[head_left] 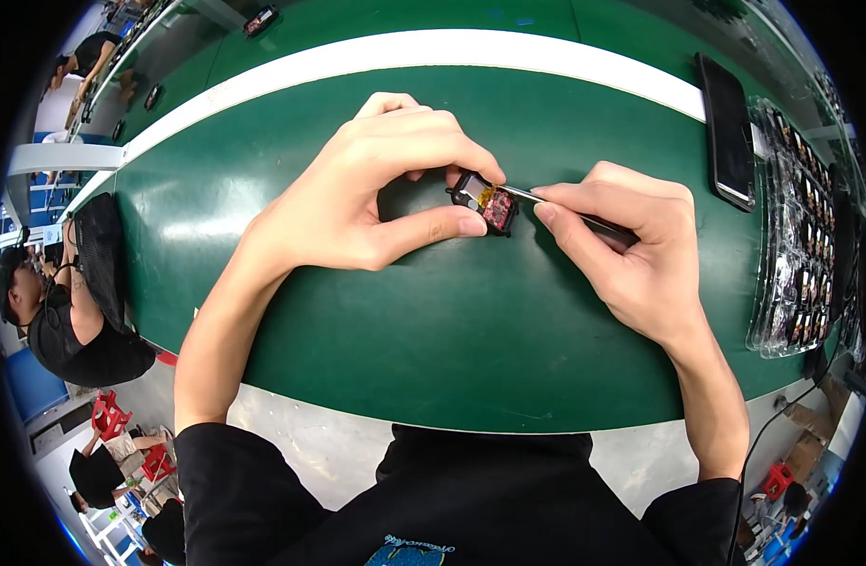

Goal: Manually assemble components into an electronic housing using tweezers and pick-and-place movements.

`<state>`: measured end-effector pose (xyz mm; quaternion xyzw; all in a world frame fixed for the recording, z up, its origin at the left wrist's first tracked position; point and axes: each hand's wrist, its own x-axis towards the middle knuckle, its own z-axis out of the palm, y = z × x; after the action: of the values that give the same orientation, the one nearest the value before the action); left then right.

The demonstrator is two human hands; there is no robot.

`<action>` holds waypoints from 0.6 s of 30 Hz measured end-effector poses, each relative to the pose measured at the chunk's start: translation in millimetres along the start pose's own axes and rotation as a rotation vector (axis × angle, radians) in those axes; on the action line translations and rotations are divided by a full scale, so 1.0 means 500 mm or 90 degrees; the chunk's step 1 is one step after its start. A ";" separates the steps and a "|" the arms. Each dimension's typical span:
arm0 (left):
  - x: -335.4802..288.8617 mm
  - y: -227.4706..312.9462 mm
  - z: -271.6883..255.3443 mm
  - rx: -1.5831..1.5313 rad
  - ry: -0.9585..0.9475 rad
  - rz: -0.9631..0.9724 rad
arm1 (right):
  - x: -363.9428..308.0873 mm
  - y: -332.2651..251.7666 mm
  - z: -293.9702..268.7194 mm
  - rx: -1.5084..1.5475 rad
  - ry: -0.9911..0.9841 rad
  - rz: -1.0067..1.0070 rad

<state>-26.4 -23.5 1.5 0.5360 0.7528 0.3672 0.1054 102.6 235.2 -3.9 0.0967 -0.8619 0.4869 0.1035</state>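
Note:
Between the thumb and fingers of my left hand (376,179) is a small black electronic device (496,209), held over the green tabletop. Its inside lies bare, showing a red circuit board, a strip of amber tape and a silvery block. My right hand (631,226) pinches a pair of slim metal tweezers (520,192), whose tip reaches the device's upper edge near the amber strip. Whether the tip grips anything is too small to tell. The back end of the tweezers is hidden under my right fingers.
At the right end of the green table (433,358) stand clear plastic trays (796,236) filled with several small devices. A black phone (725,132) lies beside them. A white bar (452,47) crosses the far side. A person in black (69,321) sits at the left.

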 end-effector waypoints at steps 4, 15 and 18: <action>0.000 0.001 0.000 -0.004 0.001 -0.009 | 0.002 -0.006 -0.002 -0.026 0.000 0.005; -0.003 0.002 -0.001 0.007 -0.014 -0.032 | -0.003 0.002 0.007 -0.021 0.025 -0.047; 0.002 0.001 -0.002 0.008 -0.006 -0.011 | -0.005 0.006 0.006 -0.039 0.030 -0.087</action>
<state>-27.2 -23.0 2.7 0.5315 0.7593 0.3592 0.1089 104.2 234.0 -8.5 0.1409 -0.8651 0.4541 0.1597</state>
